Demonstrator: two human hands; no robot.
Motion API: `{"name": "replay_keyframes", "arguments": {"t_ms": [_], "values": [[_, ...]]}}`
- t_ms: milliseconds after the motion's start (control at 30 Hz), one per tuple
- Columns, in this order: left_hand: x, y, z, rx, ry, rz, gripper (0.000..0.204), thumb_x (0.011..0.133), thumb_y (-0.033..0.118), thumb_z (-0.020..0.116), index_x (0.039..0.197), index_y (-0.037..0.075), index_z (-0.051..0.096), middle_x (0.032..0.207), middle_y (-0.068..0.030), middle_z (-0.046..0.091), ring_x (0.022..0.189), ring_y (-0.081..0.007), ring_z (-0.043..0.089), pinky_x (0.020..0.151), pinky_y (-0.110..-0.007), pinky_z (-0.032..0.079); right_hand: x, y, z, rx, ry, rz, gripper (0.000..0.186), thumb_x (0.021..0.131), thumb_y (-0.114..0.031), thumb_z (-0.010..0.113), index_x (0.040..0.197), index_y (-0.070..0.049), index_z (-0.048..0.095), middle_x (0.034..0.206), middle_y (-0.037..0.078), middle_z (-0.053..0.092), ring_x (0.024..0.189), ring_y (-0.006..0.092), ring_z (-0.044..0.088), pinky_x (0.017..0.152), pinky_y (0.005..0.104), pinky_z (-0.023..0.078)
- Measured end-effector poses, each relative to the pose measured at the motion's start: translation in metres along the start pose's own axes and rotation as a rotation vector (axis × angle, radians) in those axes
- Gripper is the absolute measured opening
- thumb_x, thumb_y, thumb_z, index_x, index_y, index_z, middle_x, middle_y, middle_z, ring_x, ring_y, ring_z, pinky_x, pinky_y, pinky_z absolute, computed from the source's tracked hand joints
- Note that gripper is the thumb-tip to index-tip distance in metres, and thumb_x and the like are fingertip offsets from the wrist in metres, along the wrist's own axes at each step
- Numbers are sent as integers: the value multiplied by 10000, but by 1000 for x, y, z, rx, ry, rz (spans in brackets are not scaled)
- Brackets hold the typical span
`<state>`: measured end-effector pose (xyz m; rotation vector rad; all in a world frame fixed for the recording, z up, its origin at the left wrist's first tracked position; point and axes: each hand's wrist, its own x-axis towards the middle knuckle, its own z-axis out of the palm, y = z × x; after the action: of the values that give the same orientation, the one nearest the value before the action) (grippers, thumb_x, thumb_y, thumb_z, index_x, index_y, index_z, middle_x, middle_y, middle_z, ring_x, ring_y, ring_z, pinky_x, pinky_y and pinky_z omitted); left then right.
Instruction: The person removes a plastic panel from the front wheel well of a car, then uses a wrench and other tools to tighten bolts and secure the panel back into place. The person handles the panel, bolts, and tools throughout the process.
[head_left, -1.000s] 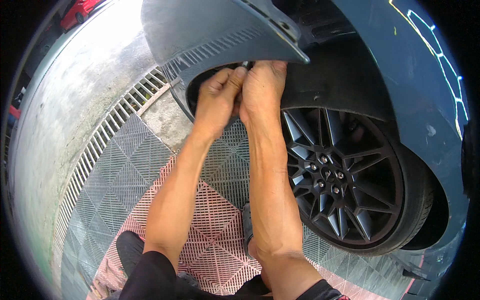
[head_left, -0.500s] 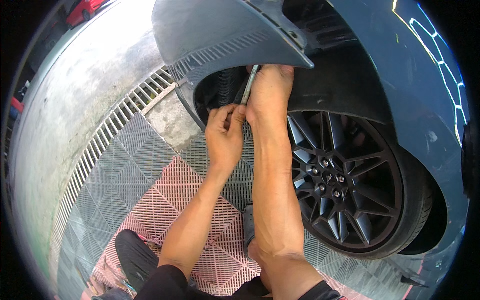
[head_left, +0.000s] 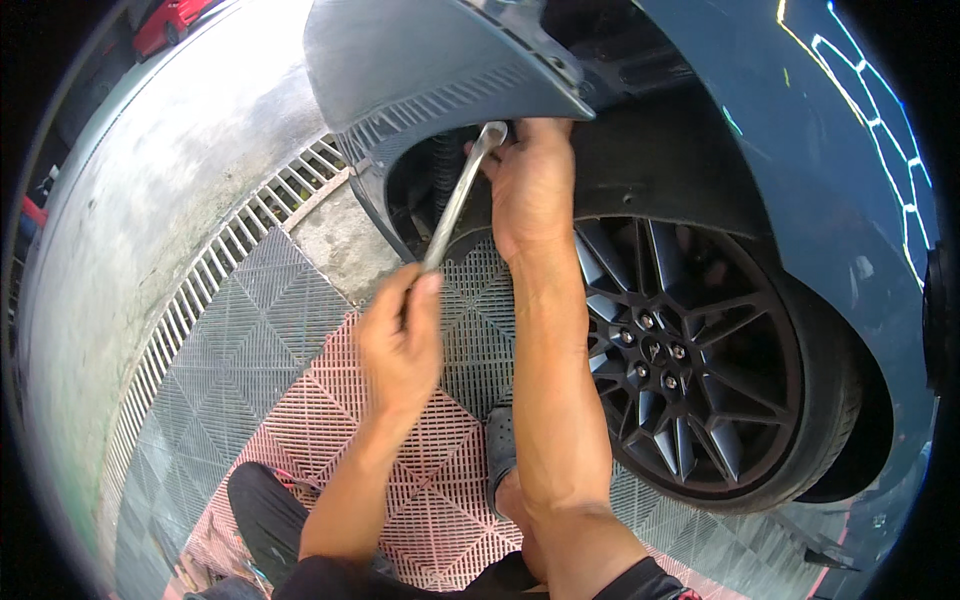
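My left hand point(head_left: 398, 345), slightly blurred, grips the lower end of a long silver wrench point(head_left: 455, 205). The wrench slants up to the right, its head beside the fingers of my right hand point(head_left: 530, 175). That hand is curled up under the edge of a hanging grey plastic panel point(head_left: 420, 55), holding something I cannot make out; some fingertips are hidden. Behind them lie the black wheel-arch liner point(head_left: 660, 170) and a ribbed dark hose point(head_left: 441, 170). Below and right is a black spoked wheel point(head_left: 700, 400).
The blue-grey car body point(head_left: 810, 200) curves down the right side. Grey and pink grid floor tiles point(head_left: 270, 320) lie below, bordered by a drain grate point(head_left: 230, 240) and pale concrete point(head_left: 170, 150). My shoe point(head_left: 498, 475) is below my hands. A red car point(head_left: 165, 25) stands far back.
My left hand has moved down and leftward from beside my right hand, gripping the wrench, which now shows at a steeper slant to the left. My right hand stays up under the panel.
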<state>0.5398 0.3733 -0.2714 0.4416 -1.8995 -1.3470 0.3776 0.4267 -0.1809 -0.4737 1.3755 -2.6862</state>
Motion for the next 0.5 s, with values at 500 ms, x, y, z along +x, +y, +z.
{"name": "replay_keyframes", "arguments": {"t_ms": [500], "values": [[46, 52, -8, -188, 114, 739, 326, 1152, 262, 581, 1191, -37, 706, 977, -124, 700, 864, -233, 670, 849, -405, 563, -28, -2, -6, -864, -368, 290, 426, 1102, -295, 622, 1157, 103, 763, 935, 175, 777, 860, 222, 714, 862, 404, 568]]}}
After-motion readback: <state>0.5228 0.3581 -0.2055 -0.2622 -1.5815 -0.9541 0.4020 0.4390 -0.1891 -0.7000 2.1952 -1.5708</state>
